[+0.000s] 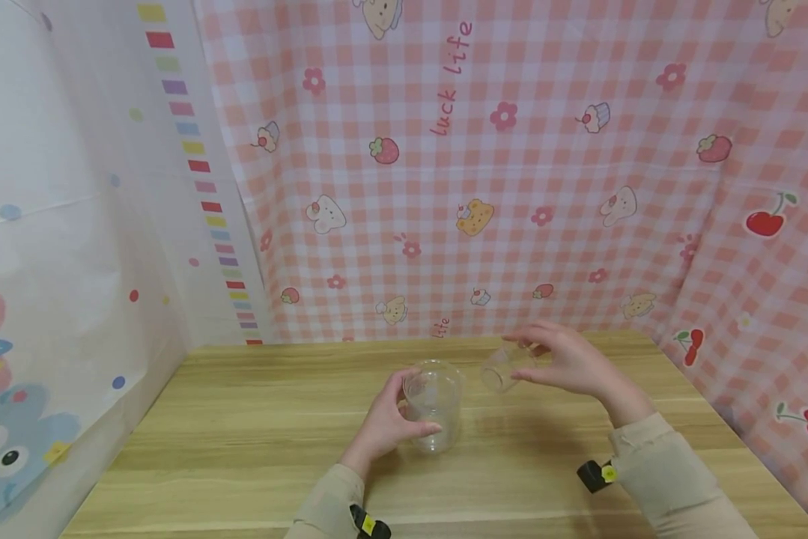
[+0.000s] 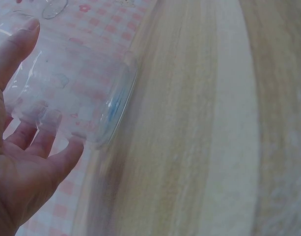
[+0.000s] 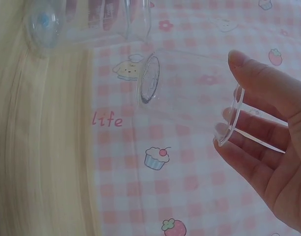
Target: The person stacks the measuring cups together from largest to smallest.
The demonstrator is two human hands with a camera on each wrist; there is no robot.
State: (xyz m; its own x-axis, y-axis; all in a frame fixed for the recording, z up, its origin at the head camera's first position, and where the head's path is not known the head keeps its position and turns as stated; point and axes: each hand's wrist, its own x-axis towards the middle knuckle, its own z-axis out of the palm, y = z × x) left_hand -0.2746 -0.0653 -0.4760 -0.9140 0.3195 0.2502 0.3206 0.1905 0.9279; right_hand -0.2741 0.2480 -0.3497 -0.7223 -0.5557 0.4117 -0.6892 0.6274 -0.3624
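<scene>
My left hand (image 1: 386, 421) grips a clear plastic cup (image 1: 437, 408) that stands upright above or on the table, thumb on the near side and fingers round the far side. Inner lines show in this cup; whether a second cup is nested in it I cannot tell. To the right and a little higher, my right hand (image 1: 565, 363) pinches a smaller clear cup (image 1: 499, 372) by its rim. That cup is tilted, its base pointing down and left towards the first cup. In the right wrist view, the smaller cup (image 3: 184, 93) looks see-through, apart from the larger cup (image 3: 98, 22).
The wood-grain table (image 1: 242, 434) spreads beneath both hands. A pink checked cloth (image 1: 430, 247) hangs behind it and on the right, and a white patterned cloth (image 1: 107, 262) hangs on the left. Black wrist cameras (image 1: 594, 476) sit on both sleeves.
</scene>
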